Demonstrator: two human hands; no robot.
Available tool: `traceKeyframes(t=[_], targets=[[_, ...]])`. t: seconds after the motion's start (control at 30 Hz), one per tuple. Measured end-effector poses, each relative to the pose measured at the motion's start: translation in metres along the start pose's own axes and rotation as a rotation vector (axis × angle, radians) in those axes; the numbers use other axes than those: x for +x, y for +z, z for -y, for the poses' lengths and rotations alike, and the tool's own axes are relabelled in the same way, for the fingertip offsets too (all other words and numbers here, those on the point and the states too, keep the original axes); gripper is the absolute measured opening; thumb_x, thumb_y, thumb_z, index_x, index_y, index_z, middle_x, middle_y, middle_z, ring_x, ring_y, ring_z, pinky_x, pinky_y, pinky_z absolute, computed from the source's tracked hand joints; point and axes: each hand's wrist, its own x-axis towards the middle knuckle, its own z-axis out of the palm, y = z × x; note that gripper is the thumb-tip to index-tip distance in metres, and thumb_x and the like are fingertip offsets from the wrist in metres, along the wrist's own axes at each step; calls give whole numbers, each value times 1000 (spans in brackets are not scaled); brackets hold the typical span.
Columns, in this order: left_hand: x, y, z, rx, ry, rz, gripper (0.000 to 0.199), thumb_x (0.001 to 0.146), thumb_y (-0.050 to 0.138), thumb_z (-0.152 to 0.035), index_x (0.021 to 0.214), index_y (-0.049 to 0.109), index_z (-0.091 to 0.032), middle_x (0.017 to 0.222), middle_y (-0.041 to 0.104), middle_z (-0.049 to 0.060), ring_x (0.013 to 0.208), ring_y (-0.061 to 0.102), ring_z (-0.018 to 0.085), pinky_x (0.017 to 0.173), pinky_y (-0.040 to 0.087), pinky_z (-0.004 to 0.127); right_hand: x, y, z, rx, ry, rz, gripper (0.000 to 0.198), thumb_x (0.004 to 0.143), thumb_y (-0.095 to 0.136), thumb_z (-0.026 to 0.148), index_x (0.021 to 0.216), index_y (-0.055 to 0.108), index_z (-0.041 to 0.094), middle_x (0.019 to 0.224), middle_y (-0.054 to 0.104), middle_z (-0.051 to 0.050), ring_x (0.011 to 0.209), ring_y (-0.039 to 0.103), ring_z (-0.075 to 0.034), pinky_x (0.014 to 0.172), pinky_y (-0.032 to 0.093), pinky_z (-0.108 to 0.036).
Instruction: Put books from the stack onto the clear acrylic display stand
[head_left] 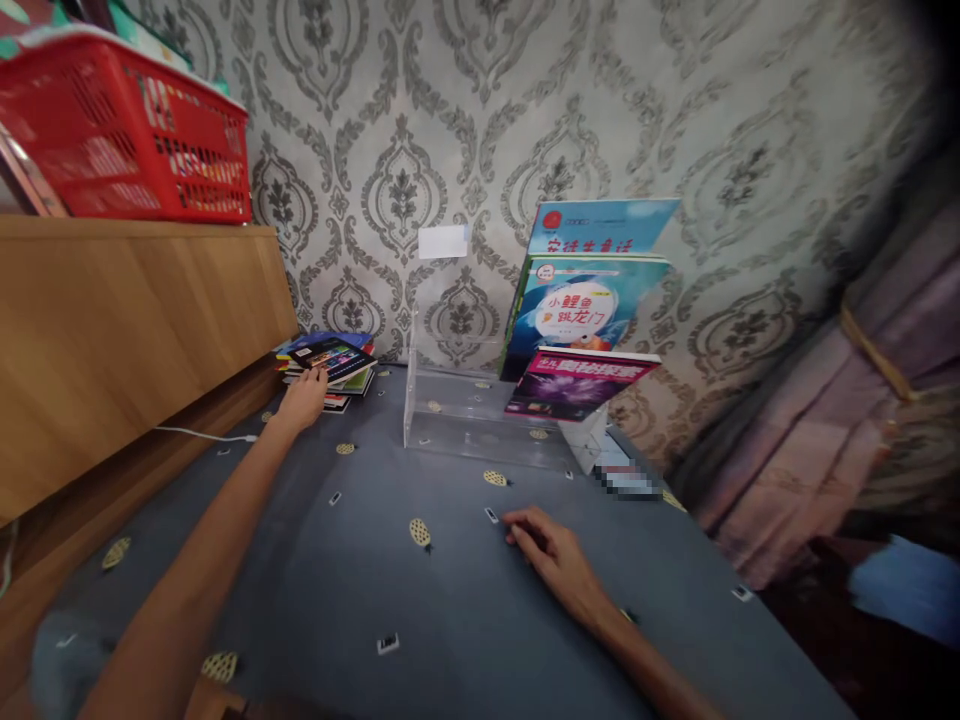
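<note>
My left hand [303, 400] reaches to a stack of books [358, 384] at the far left of the table. Its fingers close over the near edge of the top book, a black one with a colourful cover [341, 362]; the thumb is hidden. My right hand [551, 560] is low over the front middle of the table, fingers loosely curled in with nothing in them. Beyond it stands a clear acrylic book rack [469, 440]. Its right side holds a purple magazine [581, 385], a blue-green book with a carp title [592, 300] and a light blue book [607, 222] behind.
A grey cloth with pineapple prints [450, 600] covers the table. A wooden cabinet [135, 320] with a red basket [150, 140] borders the left. A white cable [206, 434] lies beside it. A blurred flat object [628, 480] sits right of the rack, near a curtain [810, 430].
</note>
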Motion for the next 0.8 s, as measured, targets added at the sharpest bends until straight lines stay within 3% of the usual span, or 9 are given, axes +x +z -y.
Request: traceKeyframes(t=[0.27,0.6,0.8], targets=[[-67,2,-13,-59,17,-9,53,88,35,-2,139,48,-3,139,54,27,127,55,33,105,44,47,-1,3,-4,20,-6,31,37,82,50,48,97,69,20,82,72,-7,76,70,-24,68,54,-35],[-146,-5,-43,-47,37,110,48,92,35,-5,137,52,-9,131,62,24,121,61,31,102,46,45,4,6,-12,31,-91,47,33,82,49,41,95,69,18,75,71,-6,70,68,-23,66,52,-34],[-176,-13,-50,-70,88,172,52,92,33,-3,140,50,-14,142,57,18,128,58,27,105,47,41,6,7,-16,11,-136,47,31,84,48,36,96,70,17,72,72,-6,69,67,-22,66,51,-32]])
